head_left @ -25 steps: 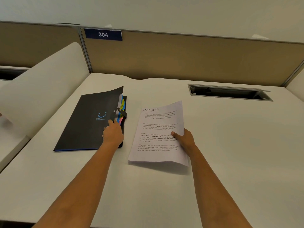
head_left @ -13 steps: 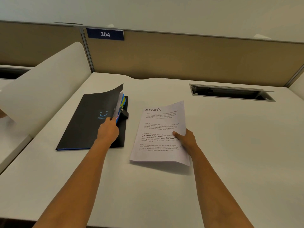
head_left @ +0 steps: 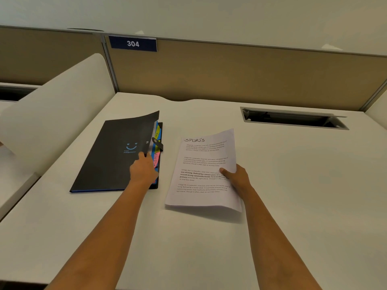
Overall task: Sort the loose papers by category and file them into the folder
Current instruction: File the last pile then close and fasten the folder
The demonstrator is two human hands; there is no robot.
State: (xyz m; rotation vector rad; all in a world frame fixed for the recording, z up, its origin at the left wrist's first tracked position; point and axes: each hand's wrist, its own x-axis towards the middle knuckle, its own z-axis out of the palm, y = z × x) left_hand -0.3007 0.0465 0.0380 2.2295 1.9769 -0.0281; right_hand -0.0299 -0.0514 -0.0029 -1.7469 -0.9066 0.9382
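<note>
Folder (head_left: 104,174) on desk (head_left: 293,185), cover (head_left: 134,130) part-raised at right edge; left hand (head_left: 143,170), fingers curled round cover edge by coloured tabs (head_left: 157,133). Sheet (head_left: 205,155) headed SPORTS just right of folder, pinched by right hand (head_left: 236,177), thumb on top. Step: opening folder. Next, probably: find matching tab, slide sheet in.

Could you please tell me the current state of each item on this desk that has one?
folder: lying on the desk, front cover lifted partway at its right edge.
snap strap: unfastened.
SPORTS sheet: face up, near edge raised off the desk.
left hand: grips the cover's edge.
right hand: pinches the sheet's right edge.
cable hatch: open.
</note>
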